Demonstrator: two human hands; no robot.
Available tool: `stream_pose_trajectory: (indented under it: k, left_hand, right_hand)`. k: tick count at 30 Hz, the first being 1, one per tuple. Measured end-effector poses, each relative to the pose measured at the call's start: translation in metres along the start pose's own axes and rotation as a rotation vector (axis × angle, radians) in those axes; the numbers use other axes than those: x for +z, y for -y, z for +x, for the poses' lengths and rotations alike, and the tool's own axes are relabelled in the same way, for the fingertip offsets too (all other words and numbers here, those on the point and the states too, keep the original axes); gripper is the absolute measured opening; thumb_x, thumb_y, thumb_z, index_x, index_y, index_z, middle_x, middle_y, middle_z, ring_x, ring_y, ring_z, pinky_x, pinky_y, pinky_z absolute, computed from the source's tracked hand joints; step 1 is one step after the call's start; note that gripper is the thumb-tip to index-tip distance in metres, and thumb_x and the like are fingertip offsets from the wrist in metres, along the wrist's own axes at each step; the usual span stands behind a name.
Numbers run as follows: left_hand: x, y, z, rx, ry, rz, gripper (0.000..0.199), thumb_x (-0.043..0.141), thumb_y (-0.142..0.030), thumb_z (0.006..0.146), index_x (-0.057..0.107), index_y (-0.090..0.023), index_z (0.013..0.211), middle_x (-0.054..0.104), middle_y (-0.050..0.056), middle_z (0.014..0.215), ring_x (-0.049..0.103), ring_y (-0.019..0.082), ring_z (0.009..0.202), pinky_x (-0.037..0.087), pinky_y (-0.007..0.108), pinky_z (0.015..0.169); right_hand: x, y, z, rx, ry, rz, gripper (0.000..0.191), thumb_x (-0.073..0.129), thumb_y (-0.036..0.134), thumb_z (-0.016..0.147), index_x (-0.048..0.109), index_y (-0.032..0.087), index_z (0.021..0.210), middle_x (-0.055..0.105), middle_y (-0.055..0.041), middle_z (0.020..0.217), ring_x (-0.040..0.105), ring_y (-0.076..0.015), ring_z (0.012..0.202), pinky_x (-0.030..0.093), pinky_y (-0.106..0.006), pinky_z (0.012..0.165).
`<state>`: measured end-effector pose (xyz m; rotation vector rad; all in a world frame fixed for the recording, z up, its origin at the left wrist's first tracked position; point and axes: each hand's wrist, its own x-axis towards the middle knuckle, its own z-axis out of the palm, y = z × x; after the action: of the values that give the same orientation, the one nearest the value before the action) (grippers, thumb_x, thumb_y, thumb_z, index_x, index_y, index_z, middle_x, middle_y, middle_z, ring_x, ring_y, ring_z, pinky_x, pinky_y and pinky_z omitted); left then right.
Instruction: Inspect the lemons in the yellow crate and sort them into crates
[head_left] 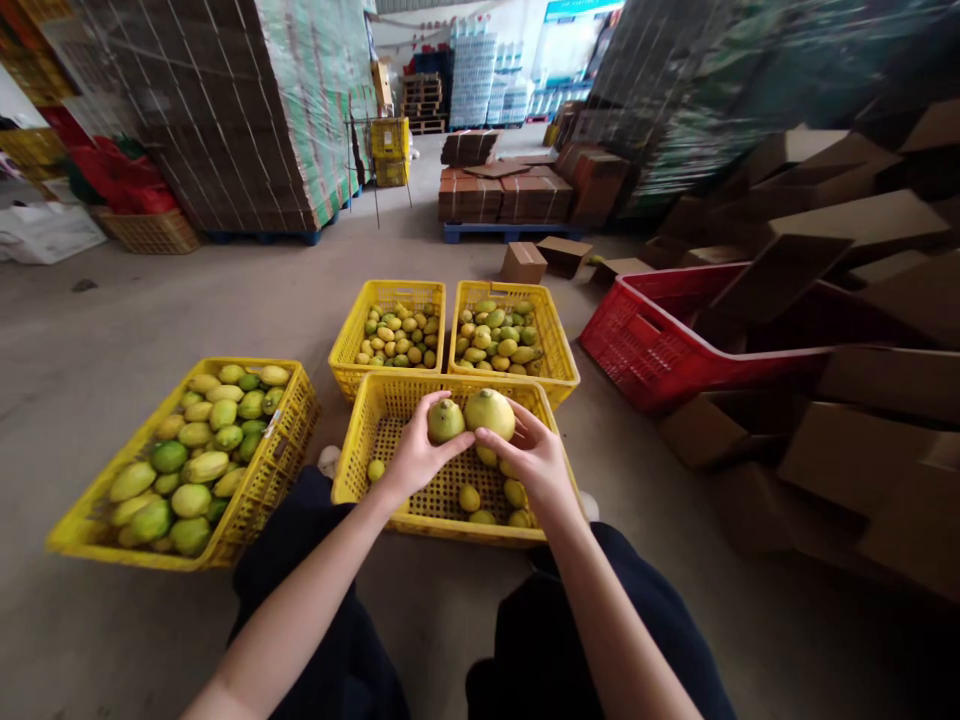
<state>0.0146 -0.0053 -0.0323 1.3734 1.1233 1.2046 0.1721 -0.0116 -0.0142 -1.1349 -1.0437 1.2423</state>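
My left hand is closed around a small greenish lemon. Right beside it, my right hand grips a larger, paler yellow lemon. Both fruits are held up side by side above a yellow plastic crate between my knees. Inside that crate several yellow lemons lie mostly at the right, among them one lemon near the front, while a single lemon sits at the left. My hands and the held fruit hide part of the crate's floor.
A yellow crate heaped with larger green-yellow lemons stands at my left. Two more yellow crates, a left one and a right one, hold lemons just ahead. At right are a red crate and piled cardboard boxes. Wrapped pallets stand behind.
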Motion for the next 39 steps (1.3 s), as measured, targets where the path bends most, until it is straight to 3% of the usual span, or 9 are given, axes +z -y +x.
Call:
stream_pose_trajectory:
  k: [3, 6, 11, 15, 19, 24, 28, 33, 39]
  left_hand:
    - [0.005, -0.001, -0.002, -0.022, -0.125, 0.045, 0.053, 0.074, -0.043, 0.069, 0.044, -0.021, 0.106, 0.056, 0.006, 0.107, 0.058, 0.019, 0.098, 0.046, 0.035, 0.089]
    - [0.011, -0.006, -0.003, -0.130, -0.220, -0.072, 0.049, 0.075, -0.042, 0.067, 0.039, -0.022, 0.093, 0.054, 0.002, 0.095, 0.059, 0.015, 0.083, 0.051, 0.030, 0.075]
    - [0.014, -0.014, 0.005, -0.469, -0.194, -0.467, 0.029, 0.057, -0.046, 0.082, 0.048, -0.018, 0.087, 0.056, 0.000, 0.072, 0.059, 0.013, 0.058, 0.049, 0.023, 0.050]
    - [0.010, -0.013, 0.014, -0.732, -0.210, -0.693, 0.036, 0.036, -0.041, 0.092, 0.058, -0.012, 0.090, 0.059, 0.004, 0.059, 0.055, 0.012, 0.042, 0.045, 0.021, 0.038]
    - [0.007, -0.015, 0.016, -0.707, -0.161, -0.814, 0.041, 0.040, -0.045, 0.091, 0.060, -0.009, 0.093, 0.065, 0.007, 0.068, 0.060, 0.012, 0.046, 0.048, 0.020, 0.039]
    - [0.005, -0.020, 0.016, -0.616, -0.200, -0.771, 0.028, 0.066, -0.035, 0.078, 0.060, -0.012, 0.092, 0.063, 0.003, 0.068, 0.056, 0.008, 0.043, 0.046, 0.015, 0.038]
    - [0.002, -0.015, 0.018, -0.673, -0.143, -0.892, 0.040, 0.046, -0.046, 0.088, 0.060, -0.008, 0.087, 0.066, 0.009, 0.071, 0.060, 0.011, 0.049, 0.050, 0.018, 0.042]
    - [0.003, -0.007, 0.021, -0.624, -0.153, -0.925, 0.039, 0.037, -0.040, 0.094, 0.061, -0.009, 0.095, 0.065, 0.007, 0.072, 0.064, 0.013, 0.059, 0.054, 0.020, 0.051]
    - [0.004, -0.015, 0.020, -0.641, -0.216, -0.871, 0.031, 0.062, -0.038, 0.081, 0.060, -0.011, 0.096, 0.064, 0.005, 0.070, 0.063, 0.012, 0.055, 0.054, 0.020, 0.049]
  right_hand:
    - [0.004, -0.003, -0.001, 0.005, -0.007, -0.055, 0.058, 0.081, 0.039, 0.057, 0.061, 0.021, 0.109, 0.070, -0.0044, 0.100, 0.066, -0.0234, 0.093, 0.053, -0.037, 0.084]
    - [0.009, -0.011, -0.001, 0.018, -0.086, -0.066, 0.048, 0.079, 0.041, 0.060, 0.061, 0.023, 0.101, 0.068, -0.0003, 0.092, 0.063, -0.0198, 0.087, 0.053, -0.031, 0.077]
    - [0.020, -0.013, -0.001, 0.144, -0.108, 0.248, 0.030, 0.072, 0.044, 0.067, 0.054, 0.024, 0.079, 0.061, 0.0050, 0.075, 0.059, -0.0142, 0.070, 0.050, -0.023, 0.058]
    - [0.026, -0.003, 0.000, 0.310, -0.110, 0.428, 0.026, 0.068, 0.043, 0.069, 0.055, 0.022, 0.077, 0.061, 0.0035, 0.068, 0.058, -0.0133, 0.059, 0.047, -0.021, 0.046]
    - [0.025, 0.000, 0.005, 0.473, -0.210, 0.518, 0.026, 0.058, 0.046, 0.076, 0.058, 0.021, 0.084, 0.064, 0.0003, 0.064, 0.060, -0.0163, 0.056, 0.050, -0.026, 0.046]
    - [0.021, -0.005, 0.008, 0.521, -0.197, 0.539, 0.028, 0.054, 0.049, 0.080, 0.057, 0.022, 0.089, 0.067, -0.0016, 0.067, 0.062, -0.0177, 0.056, 0.049, -0.027, 0.042]
    - [0.019, -0.005, 0.008, 0.539, -0.203, 0.541, 0.026, 0.061, 0.046, 0.076, 0.057, 0.022, 0.085, 0.064, 0.0016, 0.061, 0.059, -0.0156, 0.049, 0.045, -0.024, 0.038]
    - [0.017, -0.008, 0.009, 0.691, -0.186, 0.603, 0.024, 0.043, 0.042, 0.086, 0.056, 0.022, 0.083, 0.066, -0.0023, 0.061, 0.062, -0.0176, 0.050, 0.044, -0.025, 0.039]
    - [0.018, -0.008, 0.008, 0.609, -0.228, 0.572, 0.020, 0.055, 0.042, 0.080, 0.056, 0.023, 0.085, 0.065, 0.0011, 0.064, 0.061, -0.0163, 0.055, 0.051, -0.028, 0.048]
